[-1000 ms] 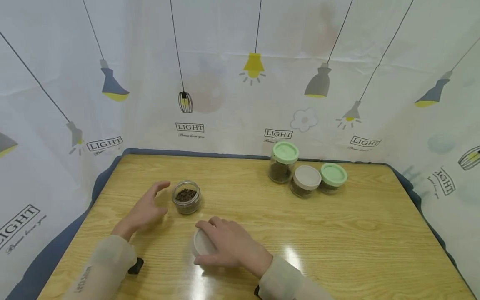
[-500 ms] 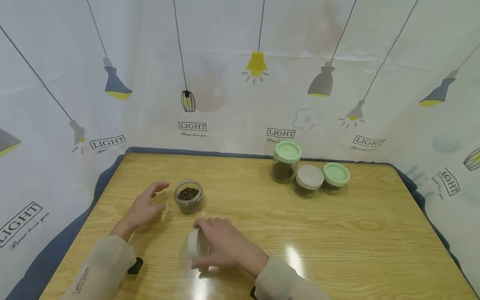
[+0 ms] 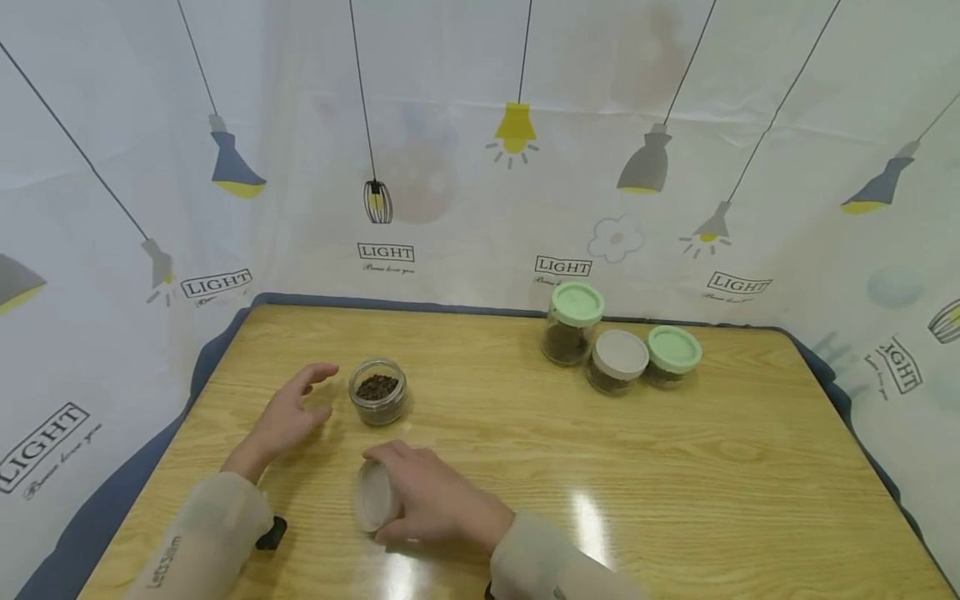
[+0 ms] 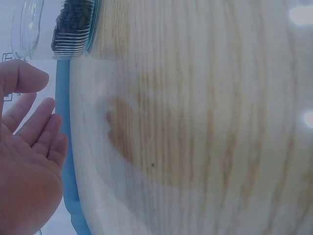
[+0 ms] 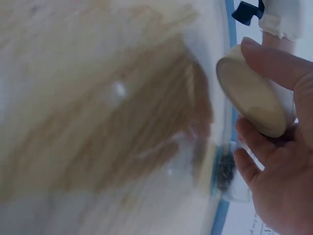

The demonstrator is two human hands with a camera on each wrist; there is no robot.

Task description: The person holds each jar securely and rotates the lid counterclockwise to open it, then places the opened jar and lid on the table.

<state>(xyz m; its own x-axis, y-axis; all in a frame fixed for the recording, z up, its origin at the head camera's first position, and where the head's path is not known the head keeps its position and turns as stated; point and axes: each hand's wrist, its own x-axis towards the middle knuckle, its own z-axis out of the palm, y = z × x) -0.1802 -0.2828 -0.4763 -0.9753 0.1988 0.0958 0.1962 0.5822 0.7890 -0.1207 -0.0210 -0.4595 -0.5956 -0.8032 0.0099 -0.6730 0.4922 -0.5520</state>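
Observation:
A round off-white jar lid (image 3: 377, 497) is gripped at its rim between the thumb and fingers of my right hand (image 3: 442, 500). The lid stands tilted on its side close over the table, and in the right wrist view the lid (image 5: 252, 95) turns one flat face toward the camera. Beyond it sits an uncovered glass jar (image 3: 378, 407), upright, partly filled with dark brown coffee beans. My left hand (image 3: 288, 417) is just left of that jar, thumb and fingers spread apart and holding nothing. In the left wrist view the jar (image 4: 73, 29) shows past the thumb.
Toward the back right of the wooden table (image 3: 675, 483) stand a tall jar with a green lid (image 3: 570, 329), a low jar with an off-white lid (image 3: 617, 362) and a low jar with a green lid (image 3: 671, 358). Lamp-printed cloth (image 3: 450, 167) hangs behind.
My right hand has moved left with the lid and turned it over, from its top showing, through edge-on, to its other face. My left hand stays beside the jar.

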